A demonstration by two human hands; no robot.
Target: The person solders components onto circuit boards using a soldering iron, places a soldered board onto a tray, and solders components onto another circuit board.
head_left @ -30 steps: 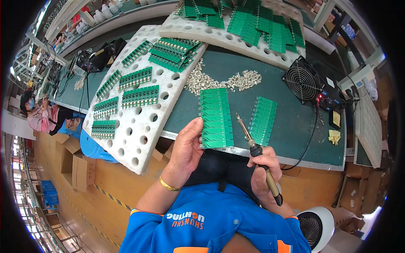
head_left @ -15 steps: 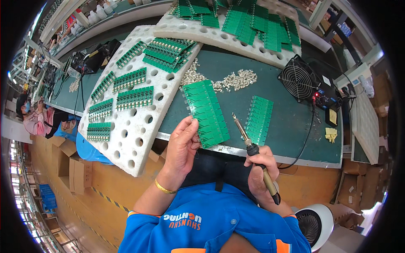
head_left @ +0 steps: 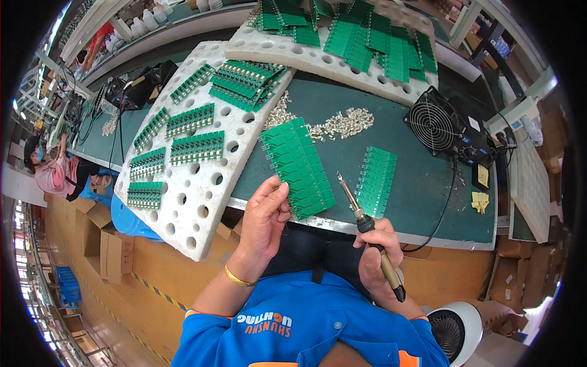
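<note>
In the centre, my left hand (head_left: 264,215) grips a green circuit board panel (head_left: 297,166) by its lower left edge, tilted above the mat's front edge. My right hand (head_left: 379,248) is closed around a soldering iron (head_left: 386,264), whose bare tip points up-left between the held panel and another green panel (head_left: 376,177) lying on the green mat (head_left: 330,92). Behind the held panel lie small pale metal parts (head_left: 342,123). To the left, a white perforated foam board (head_left: 189,235) bears several populated boards (head_left: 195,147); a second foam board (head_left: 275,56) at the back holds stacked green panels (head_left: 397,55).
A black fan unit (head_left: 433,121) and yellow sponge (head_left: 482,176) sit at the right. A person in pink (head_left: 58,171) works at the far left, near another person's arm (head_left: 92,49) behind. Cardboard boxes (head_left: 113,257) and a white fan (head_left: 446,330) stand below bench level.
The held panel and my left hand have moved slightly left, with the panel now tilted anticlockwise. The iron has shifted a little left and down. The red light on the fan unit no longer shows.
</note>
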